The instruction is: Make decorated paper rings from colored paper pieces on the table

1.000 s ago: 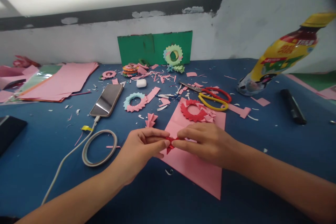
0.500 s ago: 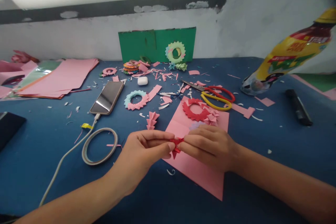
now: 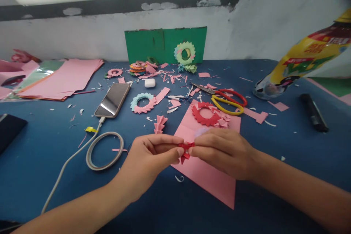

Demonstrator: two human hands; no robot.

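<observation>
Between my two hands is a small red folded paper piece (image 3: 185, 156) with pointed tips. My left hand (image 3: 153, 159) pinches its left side between thumb and fingers. From the right, my right hand (image 3: 222, 151) grips the other side, its fingers hiding part of the piece. Under them lies a creased pink paper sheet (image 3: 216, 186). A red and pink folded paper ring (image 3: 203, 119) rests on the sheet's far part, and a pale purple scrap (image 3: 201, 131) shows just behind my right hand. A pink pleated paper strip (image 3: 159, 124) is on the table beyond my left hand.
Scissors (image 3: 229, 102) with red and yellow handles lie behind the sheet. A tape roll (image 3: 105, 151), a phone (image 3: 113, 99) on a cable and a blue-pink ring (image 3: 143, 103) are to the left. A leaning bottle (image 3: 301, 58) and a black marker (image 3: 314, 112) are right.
The whole view has shifted slightly. Both hands still hold the red piece, and my right fingers have moved a little over it.
</observation>
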